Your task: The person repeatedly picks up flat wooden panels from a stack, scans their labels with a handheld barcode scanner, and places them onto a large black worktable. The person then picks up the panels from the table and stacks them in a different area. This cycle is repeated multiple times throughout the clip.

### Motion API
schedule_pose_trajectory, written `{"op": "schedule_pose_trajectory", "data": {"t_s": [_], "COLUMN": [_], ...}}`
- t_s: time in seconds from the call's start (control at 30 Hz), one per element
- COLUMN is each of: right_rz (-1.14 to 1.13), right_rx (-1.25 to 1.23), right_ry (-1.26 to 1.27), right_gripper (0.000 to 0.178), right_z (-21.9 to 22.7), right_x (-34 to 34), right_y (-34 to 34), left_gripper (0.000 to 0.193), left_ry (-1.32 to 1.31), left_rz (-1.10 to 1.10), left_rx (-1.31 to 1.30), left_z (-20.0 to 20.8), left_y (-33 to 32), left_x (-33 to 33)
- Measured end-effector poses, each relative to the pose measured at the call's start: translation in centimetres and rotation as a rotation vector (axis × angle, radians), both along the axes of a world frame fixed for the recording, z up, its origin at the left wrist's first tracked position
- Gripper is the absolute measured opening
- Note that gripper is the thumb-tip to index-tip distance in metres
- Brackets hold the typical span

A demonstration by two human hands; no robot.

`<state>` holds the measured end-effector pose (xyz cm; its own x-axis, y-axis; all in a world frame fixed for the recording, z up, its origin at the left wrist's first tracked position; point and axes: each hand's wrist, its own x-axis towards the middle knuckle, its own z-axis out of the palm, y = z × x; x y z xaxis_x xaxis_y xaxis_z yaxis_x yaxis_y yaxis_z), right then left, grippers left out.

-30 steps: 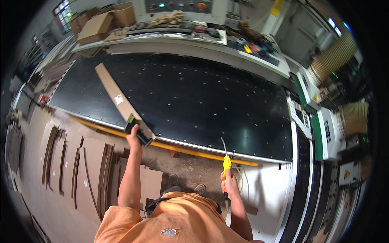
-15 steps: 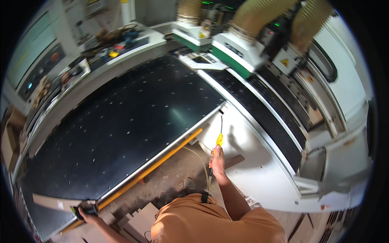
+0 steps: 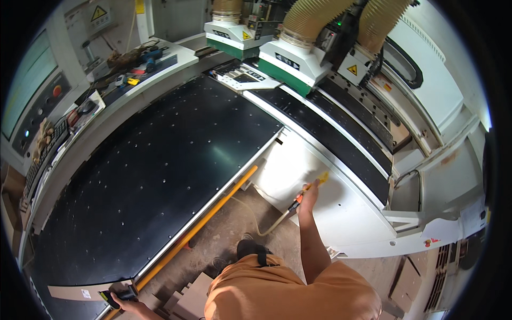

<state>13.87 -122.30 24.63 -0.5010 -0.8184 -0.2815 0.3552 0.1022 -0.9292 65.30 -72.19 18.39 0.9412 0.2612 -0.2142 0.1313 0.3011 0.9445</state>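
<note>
My right hand is wrapped round a yellow air blow gun, its tip blurred, in front of the machine's white side panel. A pale hose runs from the gun's lower end down towards the floor. At the lower left, my left hand grips a black handheld device with a yellow-green edge, which looks like a barcode scanner. Beside that device lies a narrow brown board with a small white label, on the near left corner of the black machine bed.
An orange-yellow rail runs along the bed's near edge. White-and-green machine heads with ribbed ducts stand at the back. Tools lie on a side ledge at the left. Cut boards are stacked by my body.
My right hand has swung the blow gun right, away from the bed's corner, and its long thin nozzle no longer shows. My left hand keeps its grip near the board. The view has shifted slightly.
</note>
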Motion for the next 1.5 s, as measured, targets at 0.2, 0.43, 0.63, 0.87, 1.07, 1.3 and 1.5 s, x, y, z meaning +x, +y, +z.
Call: {"op": "schedule_pose_trajectory", "data": {"t_s": [0.2, 0.43, 0.63, 0.87, 1.07, 1.3, 1.5], "right_rz": [0.668, 0.594, 0.629, 0.613, 0.373, 0.067, 0.576], "right_rx": [-0.025, -0.03, -0.051, -0.024, -0.124, 0.057, 0.222], "right_ry": [0.365, 0.511, 0.57, 0.768, 0.829, 0.162, 0.437], "right_gripper": [0.048, 0.045, 0.046, 0.046, 0.051, 0.047, 0.023], "right_z": [-0.6, -1.0, -0.4, -0.4, -2.4, -13.6, -23.2], "right_x": [6.4, 11.3, 14.2, 13.9, 11.8, 12.6, 11.9], "right_y": [-0.6, -5.0, -8.9, -13.2, -14.4, -14.2, -13.9], "left_gripper": [0.049, 0.051, 0.051, 0.059, 0.057, 0.043, 0.035], "left_ry": [0.059, 0.07, 0.025, 0.089, 0.102, 0.053, 0.1], "left_rz": [0.06, 0.079, -0.011, 0.007, -0.111, -0.171, -0.053], "left_rx": [0.06, 0.056, -0.143, -0.121, -0.087, -0.165, -0.111], "left_z": [2.2, 0.9, 2.6, 5.3, 4.4, 3.8, 3.6], "left_y": [-1.6, -0.3, -0.2, -4.5, -9.5, -11.4, -11.8], "left_x": [-1.5, -0.7, -0.8, 1.5, 0.5, 1.5, 1.0]}}
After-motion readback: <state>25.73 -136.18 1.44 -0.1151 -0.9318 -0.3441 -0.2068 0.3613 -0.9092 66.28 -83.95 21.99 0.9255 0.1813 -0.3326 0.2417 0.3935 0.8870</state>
